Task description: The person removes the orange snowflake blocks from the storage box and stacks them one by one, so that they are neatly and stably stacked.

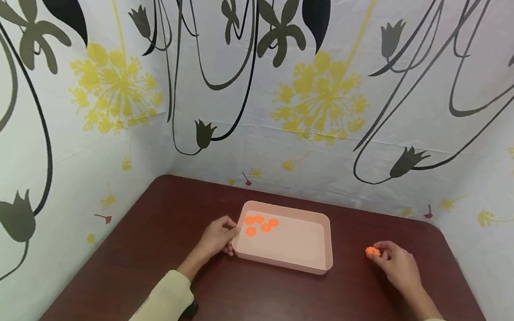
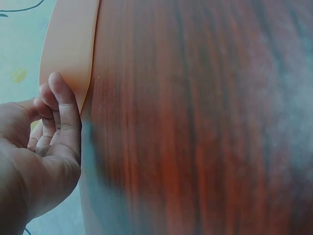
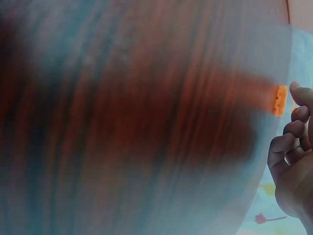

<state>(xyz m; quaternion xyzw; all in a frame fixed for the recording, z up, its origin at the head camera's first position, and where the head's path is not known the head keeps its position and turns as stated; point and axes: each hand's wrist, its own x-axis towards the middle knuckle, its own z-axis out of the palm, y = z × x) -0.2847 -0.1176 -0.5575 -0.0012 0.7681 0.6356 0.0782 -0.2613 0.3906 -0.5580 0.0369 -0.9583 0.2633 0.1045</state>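
Steadying, apparently, the tray (image 1: 300,243): left hand (image 1: 217,237) is gripping its left rim, while right hand (image 1: 398,263) is narrowly pinching orange pieces (image 1: 370,250) right of the tray.

Room to pass runs along the dark red-brown wood-grain table (image 1: 296,310) in front of the shallow peach rectangular tray (image 1: 297,243), and between the tray's right wall and the right hand (image 1: 399,266), which pinches a bright-orange piece (image 1: 373,251). The left hand (image 1: 217,237) blocks the tray's left rim, flat orange discs (image 1: 251,231) occupy its left part, and white flower-printed cloth (image 1: 247,162) bars the back. Clearance beneath the right hand is hard to judge.
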